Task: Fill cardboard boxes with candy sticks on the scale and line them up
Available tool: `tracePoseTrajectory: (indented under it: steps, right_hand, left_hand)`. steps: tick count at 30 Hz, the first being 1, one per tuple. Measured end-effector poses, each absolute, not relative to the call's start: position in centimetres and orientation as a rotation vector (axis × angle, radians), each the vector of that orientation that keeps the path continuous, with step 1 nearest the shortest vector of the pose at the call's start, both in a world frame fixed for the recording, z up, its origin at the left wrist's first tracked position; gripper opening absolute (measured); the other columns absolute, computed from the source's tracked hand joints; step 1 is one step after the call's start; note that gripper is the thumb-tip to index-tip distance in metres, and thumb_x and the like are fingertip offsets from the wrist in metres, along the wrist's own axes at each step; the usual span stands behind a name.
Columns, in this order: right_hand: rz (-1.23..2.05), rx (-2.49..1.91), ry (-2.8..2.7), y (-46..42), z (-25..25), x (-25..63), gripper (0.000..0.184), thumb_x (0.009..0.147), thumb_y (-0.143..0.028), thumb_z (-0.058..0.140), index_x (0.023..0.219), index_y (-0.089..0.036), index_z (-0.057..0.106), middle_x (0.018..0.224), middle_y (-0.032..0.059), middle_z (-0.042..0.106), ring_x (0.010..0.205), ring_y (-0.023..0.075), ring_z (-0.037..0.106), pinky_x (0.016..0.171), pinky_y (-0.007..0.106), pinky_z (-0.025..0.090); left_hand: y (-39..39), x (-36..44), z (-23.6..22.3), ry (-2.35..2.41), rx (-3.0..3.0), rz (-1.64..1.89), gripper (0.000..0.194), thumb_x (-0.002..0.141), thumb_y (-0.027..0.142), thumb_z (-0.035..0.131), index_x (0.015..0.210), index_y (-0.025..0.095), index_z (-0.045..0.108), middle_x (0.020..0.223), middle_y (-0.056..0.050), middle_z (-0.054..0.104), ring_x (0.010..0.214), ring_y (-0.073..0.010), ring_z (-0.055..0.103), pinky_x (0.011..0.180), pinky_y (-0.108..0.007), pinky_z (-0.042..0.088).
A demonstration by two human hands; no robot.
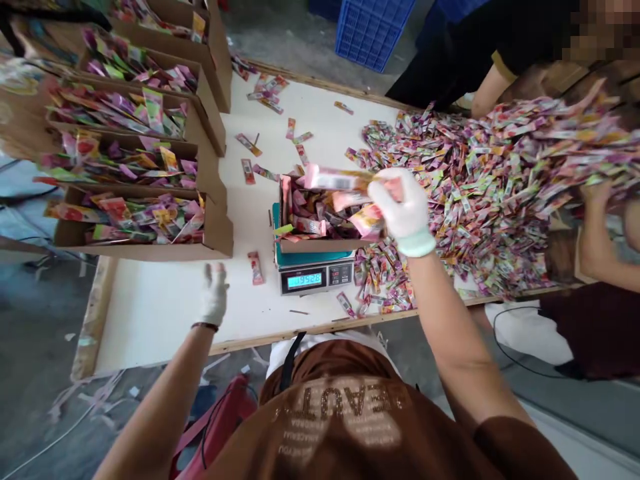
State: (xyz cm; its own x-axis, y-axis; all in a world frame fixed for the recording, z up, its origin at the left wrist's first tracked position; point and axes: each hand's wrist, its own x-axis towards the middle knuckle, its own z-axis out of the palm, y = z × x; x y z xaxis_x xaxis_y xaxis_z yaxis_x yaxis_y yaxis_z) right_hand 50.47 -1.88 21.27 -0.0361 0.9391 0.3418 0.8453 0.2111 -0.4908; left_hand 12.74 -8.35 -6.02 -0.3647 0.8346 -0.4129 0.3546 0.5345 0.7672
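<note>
My right hand [400, 207], in a white glove, is closed on a bunch of colourful sachets [345, 187] and holds them over an open cardboard box [320, 244] of sachets. That box sits on a teal digital scale [315, 275] with a lit display. My left hand [214, 297], also in a white glove, hovers over the white table [160, 307] left of the scale, blurred by motion; its fingers look loosely extended with nothing in them. A single red sachet [255, 267] lies between this hand and the scale.
A big heap of sachets [490, 187] covers the table's right side. Several filled cardboard boxes [135, 220] stand in a row at the left. Loose sachets [250, 145] lie scattered at the back. Other people's arms [597, 240] reach in at right; a blue crate [370, 27] stands behind.
</note>
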Motion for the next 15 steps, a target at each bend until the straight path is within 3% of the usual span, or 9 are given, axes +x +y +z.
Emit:
tracePoseTrajectory:
  steps: [3,6,8,10,13,15]
  right_hand:
    - [0.048,-1.56,-1.602,-4.9,24.1,56.0,0.02,0.094,-0.04,0.066,0.105,-0.023,0.067,0.097,0.0055,0.071,0.089,0.0205,0.067,0.091,0.038,0.056]
    - [-0.076,-1.622,-1.416,-8.5,25.2,62.1,0.017,0.088,-0.037,0.073,0.097,-0.023,0.069,0.091,0.0069,0.07,0.084,0.0227,0.067,0.086,0.039,0.055]
    - [-0.159,-1.798,-1.372,-10.7,25.2,65.8,0.019,0.088,-0.037,0.071,0.1,-0.022,0.07,0.097,0.0104,0.071,0.091,0.0257,0.068,0.092,0.043,0.054]
    - [-0.177,-2.019,-1.425,-12.5,24.9,68.5,0.047,0.082,-0.039,0.076,0.123,-0.017,0.069,0.121,0.0187,0.067,0.108,0.0307,0.067,0.103,0.049,0.051]
    - [0.03,-2.136,-1.511,-12.9,24.1,68.8,0.102,0.073,-0.046,0.085,0.16,-0.019,0.04,0.157,0.0258,0.041,0.134,0.0372,0.057,0.109,0.051,0.05]
    - [0.241,-1.985,-1.647,-11.1,23.3,66.0,0.1,0.082,-0.057,0.077,0.164,-0.023,0.03,0.164,0.0218,0.035,0.141,0.035,0.052,0.107,0.047,0.054]
  left_hand:
    - [-9.1,16.6,-8.4,1.955,1.03,0.542,0.067,0.091,0.048,0.062,0.144,0.009,0.048,0.129,-0.021,0.063,0.11,-0.0269,0.065,0.099,-0.041,0.053]
    - [-6.7,18.9,-10.7,2.003,1.112,0.402,0.072,0.084,0.044,0.07,0.142,0.007,0.048,0.134,-0.023,0.058,0.118,-0.0313,0.06,0.104,-0.043,0.048]
    - [-5.2,19.7,-12.0,2.014,1.154,0.307,0.078,0.078,0.043,0.075,0.14,0.005,0.047,0.135,-0.027,0.055,0.119,-0.0354,0.059,0.102,-0.045,0.048]
    - [-4.5,20.3,-13.1,2.006,1.192,0.213,0.073,0.077,0.04,0.074,0.135,0.002,0.049,0.134,-0.031,0.053,0.116,-0.0382,0.059,0.097,-0.048,0.047]
    - [-5.5,20.7,-14.2,1.985,1.252,0.106,0.049,0.087,0.036,0.061,0.123,0.003,0.058,0.131,-0.032,0.055,0.111,-0.0389,0.06,0.093,-0.049,0.047]
    - [-7.3,20.6,-14.6,1.966,1.299,0.062,0.04,0.093,0.036,0.053,0.117,0.005,0.062,0.126,-0.029,0.058,0.108,-0.0371,0.061,0.092,-0.047,0.047]
